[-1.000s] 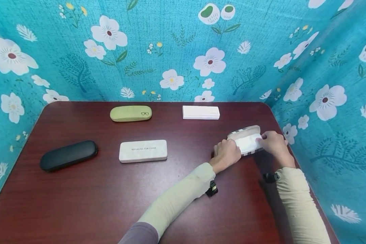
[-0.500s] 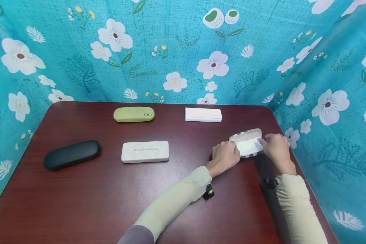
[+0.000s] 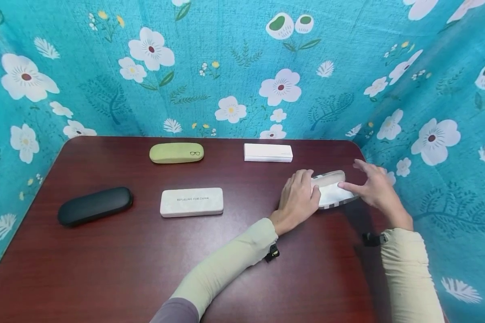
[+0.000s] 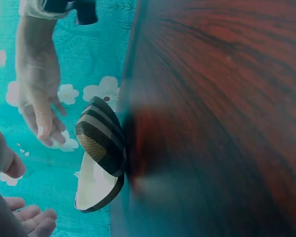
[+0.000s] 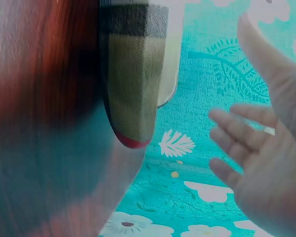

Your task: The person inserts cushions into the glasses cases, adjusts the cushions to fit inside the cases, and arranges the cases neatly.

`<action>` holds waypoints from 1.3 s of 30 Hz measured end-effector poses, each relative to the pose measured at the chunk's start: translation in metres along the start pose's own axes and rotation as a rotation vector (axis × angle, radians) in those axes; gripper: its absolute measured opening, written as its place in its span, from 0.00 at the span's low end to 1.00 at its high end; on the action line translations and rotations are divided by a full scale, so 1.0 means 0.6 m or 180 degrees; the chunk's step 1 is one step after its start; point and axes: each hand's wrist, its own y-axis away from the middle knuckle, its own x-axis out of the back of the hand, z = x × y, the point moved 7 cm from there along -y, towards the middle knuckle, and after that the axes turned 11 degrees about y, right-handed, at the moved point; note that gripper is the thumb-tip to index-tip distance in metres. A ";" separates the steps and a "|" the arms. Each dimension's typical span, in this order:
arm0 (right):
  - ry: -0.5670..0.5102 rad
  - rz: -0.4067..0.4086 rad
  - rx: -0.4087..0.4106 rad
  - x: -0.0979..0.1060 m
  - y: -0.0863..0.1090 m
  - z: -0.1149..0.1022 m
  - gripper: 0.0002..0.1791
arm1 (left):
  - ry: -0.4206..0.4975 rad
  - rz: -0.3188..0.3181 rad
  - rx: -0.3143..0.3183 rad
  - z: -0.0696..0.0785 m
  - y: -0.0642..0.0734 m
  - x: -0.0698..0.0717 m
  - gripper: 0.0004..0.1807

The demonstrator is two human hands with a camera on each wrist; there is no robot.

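A plaid glasses case (image 3: 332, 205) lies with its lid up at the right of the table, its pale inside showing. Something flat and white, like a folded cloth (image 3: 333, 194), covers its bottom. At the case's left end, my left hand (image 3: 297, 199) has its fingers extended and overlaps that end in the head view. In the left wrist view, those fingers stand apart from the plaid case (image 4: 101, 136). My right hand (image 3: 375, 186) is spread over the right end, thumb above the white piece. From the right wrist, that hand (image 5: 266, 153) is beside the case with nothing in its fingers.
A green glasses case (image 3: 176, 153) and a white one (image 3: 268, 152) lie along the back edge. Nearer are a pale lettered case (image 3: 191, 202) and a black case (image 3: 95, 206). A flowered blue curtain (image 3: 202, 58) hangs behind and at the sides.
Both hands gripped the case's ends area, the right one at the white piece. Now their fingers have spread, and the right hand has drawn back to the right. The case stays in place.
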 end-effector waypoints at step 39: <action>0.0722 -0.0400 0.1153 -0.062 0.015 -0.065 0.61 | -0.0823 -0.1061 -0.0621 0.002 0.008 -0.077 0.50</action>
